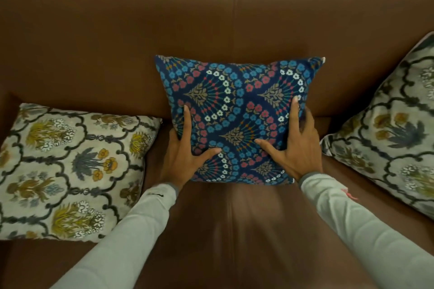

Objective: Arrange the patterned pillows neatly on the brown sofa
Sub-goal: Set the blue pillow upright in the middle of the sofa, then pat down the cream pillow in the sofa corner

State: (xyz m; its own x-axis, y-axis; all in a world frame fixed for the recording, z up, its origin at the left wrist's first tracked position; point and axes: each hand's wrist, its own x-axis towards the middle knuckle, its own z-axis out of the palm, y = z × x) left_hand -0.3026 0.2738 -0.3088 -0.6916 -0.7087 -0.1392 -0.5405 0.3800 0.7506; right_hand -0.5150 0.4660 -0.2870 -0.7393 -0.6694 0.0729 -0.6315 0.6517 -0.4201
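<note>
A dark blue pillow (237,101) with blue, red and white flowers leans upright against the backrest of the brown sofa (117,30), at its middle. My left hand (185,157) grips the pillow's lower left edge, thumb on its face. My right hand (293,145) holds its lower right edge, fingers spread along the side. A cream pillow (70,171) with yellow flowers and dark lattice lies flat on the seat at the left. A matching cream pillow (394,124) leans tilted at the right.
The sofa seat (234,230) stretches toward me between my two grey sleeves. A vertical seam runs down the backrest above the blue pillow. The right cream pillow runs past the frame's right edge.
</note>
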